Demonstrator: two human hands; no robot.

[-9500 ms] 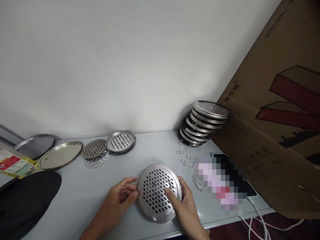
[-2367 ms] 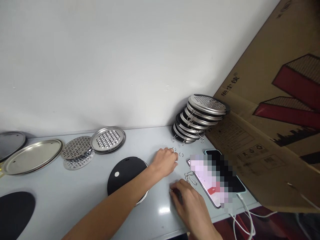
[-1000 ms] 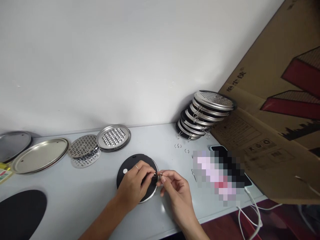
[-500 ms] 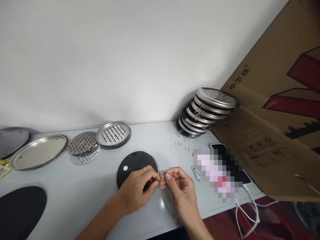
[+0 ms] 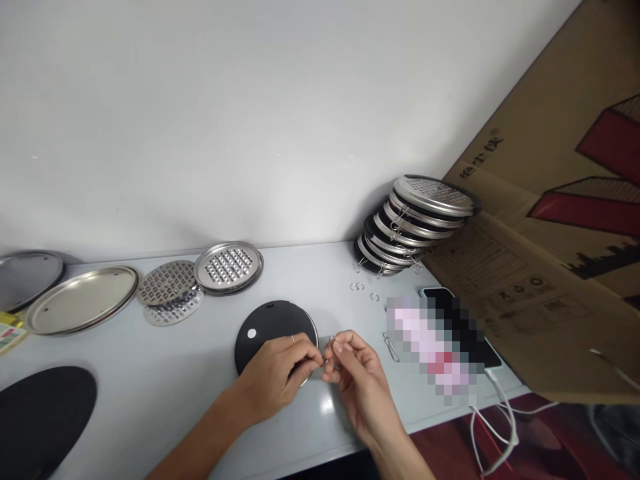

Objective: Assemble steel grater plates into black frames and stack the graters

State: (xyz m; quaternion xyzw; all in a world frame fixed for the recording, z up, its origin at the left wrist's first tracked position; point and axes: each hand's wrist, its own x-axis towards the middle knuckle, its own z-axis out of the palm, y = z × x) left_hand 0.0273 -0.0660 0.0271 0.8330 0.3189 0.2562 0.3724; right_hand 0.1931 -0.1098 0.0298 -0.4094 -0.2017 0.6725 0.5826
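Note:
Both my hands meet above the table, at the right edge of a round black disc (image 5: 270,327) with a white dot and a silver rim. My left hand (image 5: 280,370) pinches a tiny shiny metal piece between thumb and forefinger. My right hand (image 5: 357,373) has its thumb and fingers closed on what looks like a small metal ring (image 5: 331,341). The fingers hide most of this metal, so its full shape cannot be made out. To the right lies a wire snap hook (image 5: 391,347), and farther back are several loose metal rings (image 5: 375,297).
A leaning stack of round graters (image 5: 425,207) with clips stands at the back right against a cardboard box (image 5: 500,267). Perforated discs (image 5: 170,283), a grater (image 5: 229,268) and metal lids (image 5: 83,300) lie left. A phone (image 5: 457,320) with a white cable lies right.
My hands have shifted very slightly to the right, still pinched together around the small metal. The right fingers have spread a little. The view has moved slightly.

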